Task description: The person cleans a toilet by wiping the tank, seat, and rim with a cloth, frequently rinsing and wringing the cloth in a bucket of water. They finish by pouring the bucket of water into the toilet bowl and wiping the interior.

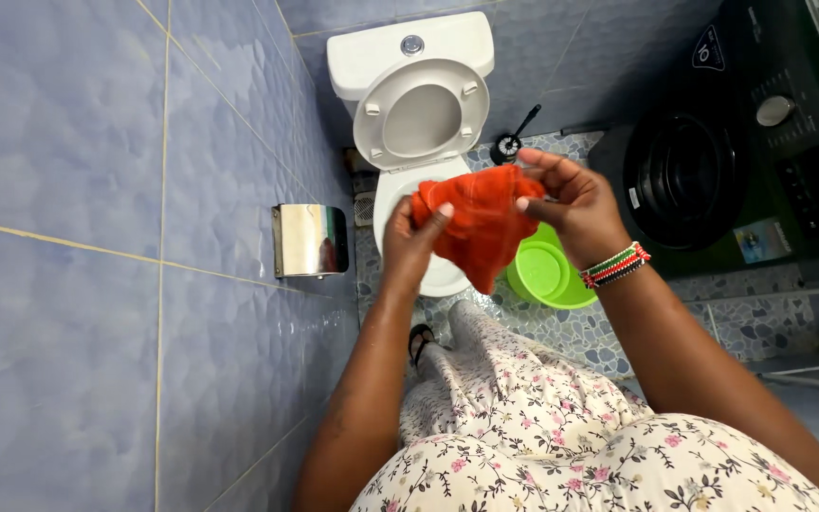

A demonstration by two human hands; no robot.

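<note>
Orange cloth (479,226), one piece, is pinched at its top corners by left hand (411,239) and right hand (575,204), fingers closed; one pale rectangular label (762,239) is seen on dark washing machine (713,161)

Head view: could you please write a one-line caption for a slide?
Both hands, left hand and right hand, hold an orange cloth above a white toilet with its lid raised.

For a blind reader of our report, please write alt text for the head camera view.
Two bare hands, left hand and right hand, hold a crumpled orange cloth above a white ceramic toilet with its seat raised. A round green plastic basin stands on the floor beside the toilet.
</note>
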